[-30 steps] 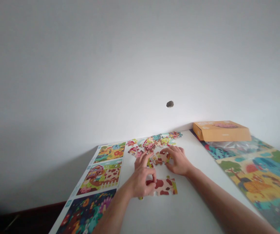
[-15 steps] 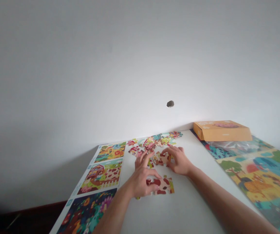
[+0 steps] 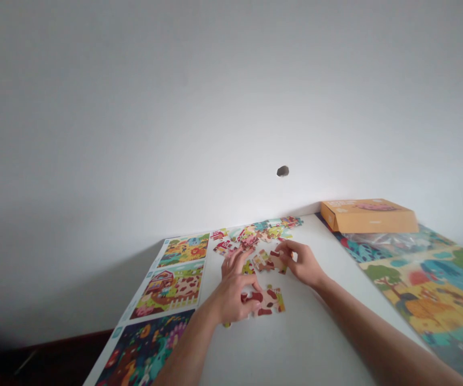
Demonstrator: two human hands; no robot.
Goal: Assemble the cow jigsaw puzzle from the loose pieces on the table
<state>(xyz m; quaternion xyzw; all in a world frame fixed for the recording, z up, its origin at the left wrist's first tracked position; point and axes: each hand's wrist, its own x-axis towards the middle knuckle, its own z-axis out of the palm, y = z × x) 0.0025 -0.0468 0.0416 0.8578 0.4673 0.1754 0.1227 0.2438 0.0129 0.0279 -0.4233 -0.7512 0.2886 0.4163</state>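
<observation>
On the white table (image 3: 295, 348) my left hand (image 3: 233, 292) pinches the left edge of a joined block of puzzle pieces with red cow spots (image 3: 269, 301), thumb and forefinger closed, the other fingers stretched forward. My right hand (image 3: 301, 261) grips a smaller joined group of spotted puzzle pieces (image 3: 266, 261) at its right edge, fingers curled. The two groups lie close, one behind the other, with a small gap between them. Beyond them a heap of loose puzzle pieces (image 3: 255, 234) is spread near the wall.
A sheet of printed reference pictures (image 3: 167, 292) runs along the table's left edge. On the right lies a large finished colourful puzzle (image 3: 436, 295), with an orange box (image 3: 370, 215) and a clear plastic bag (image 3: 380, 241) behind it. A white wall stands behind the table.
The near block of cow-spot pieces has slid left and slightly away under my left hand, toward the farther group. My right hand has curled tighter on the farther group's right edge.
</observation>
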